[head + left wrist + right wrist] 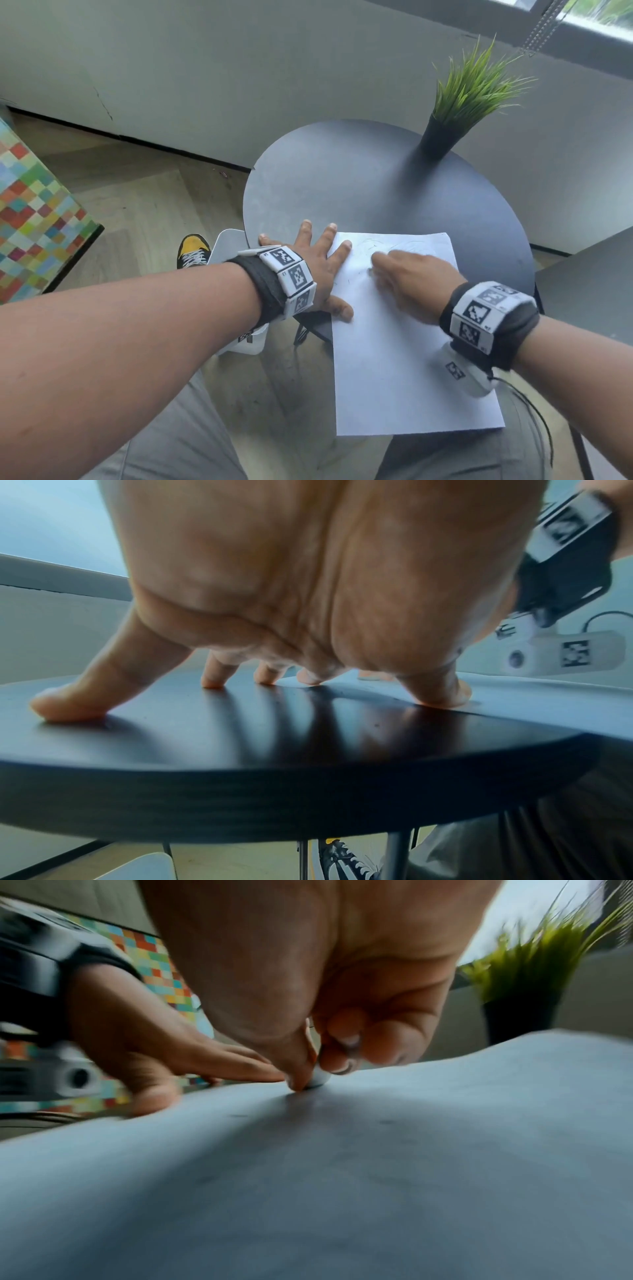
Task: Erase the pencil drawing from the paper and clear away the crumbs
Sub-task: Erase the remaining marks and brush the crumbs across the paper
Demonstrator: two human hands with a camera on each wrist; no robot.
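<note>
A white sheet of paper lies on the round dark table, its near part hanging over the table's edge. Faint pencil lines show near its far end. My left hand lies flat with fingers spread, index finger and thumb pressing the paper's left edge, the other fingers on the table. My right hand, blurred, pinches a small white eraser between thumb and fingers, its tip against the paper. In the left wrist view the spread fingers rest on the tabletop.
A black pot with green grass-like plant stands at the table's far right. A white chair sits left of the table, beside my yellow-and-black shoe. A multicoloured checkered block stands at the far left. A grey surface adjoins on the right.
</note>
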